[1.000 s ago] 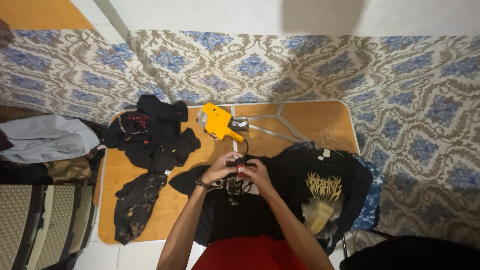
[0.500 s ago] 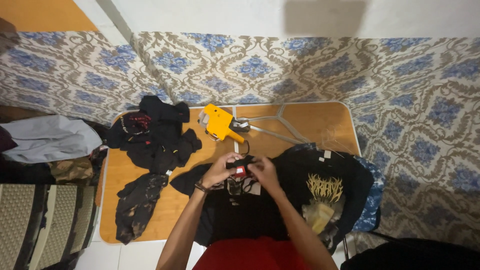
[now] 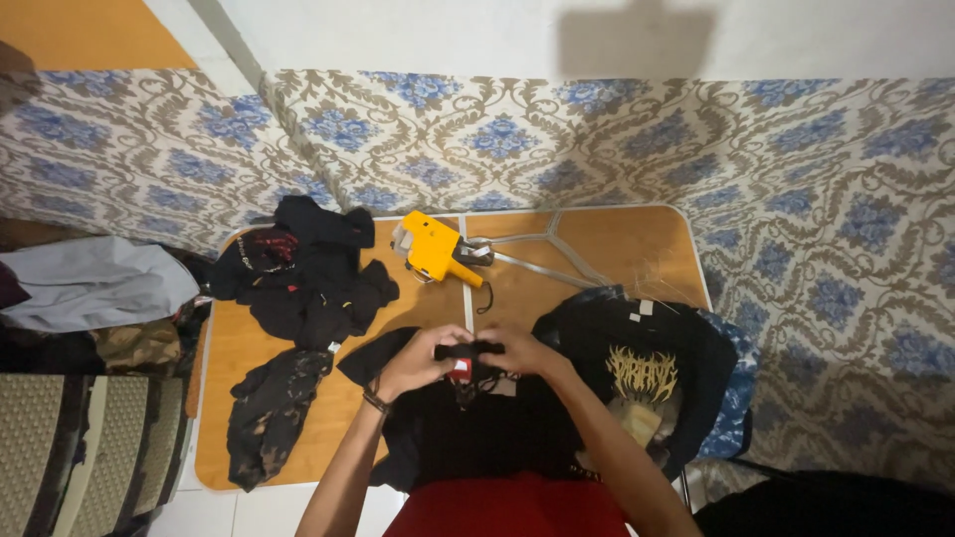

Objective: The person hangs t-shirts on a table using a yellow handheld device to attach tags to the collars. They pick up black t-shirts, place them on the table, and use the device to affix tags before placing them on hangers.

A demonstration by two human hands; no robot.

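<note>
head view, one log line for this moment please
left hand + right hand: fingers pinch collar of black shirt | yellow tag gun: on table, untouched | dark clothes pile: left | printed shirt: right

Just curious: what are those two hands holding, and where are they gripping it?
Both the left hand and right hand pinch the neckline of a black shirt, fingers at its collar edge.

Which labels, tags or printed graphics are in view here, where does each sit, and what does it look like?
Small white neck labels: on the black shirt at right, near its collar, squarish.
Yellow graphic print: on that shirt's chest, spiky lettering shape.
Red print: on the black garment at left.
Small red tag: between both hands, on the black shirt.
</note>
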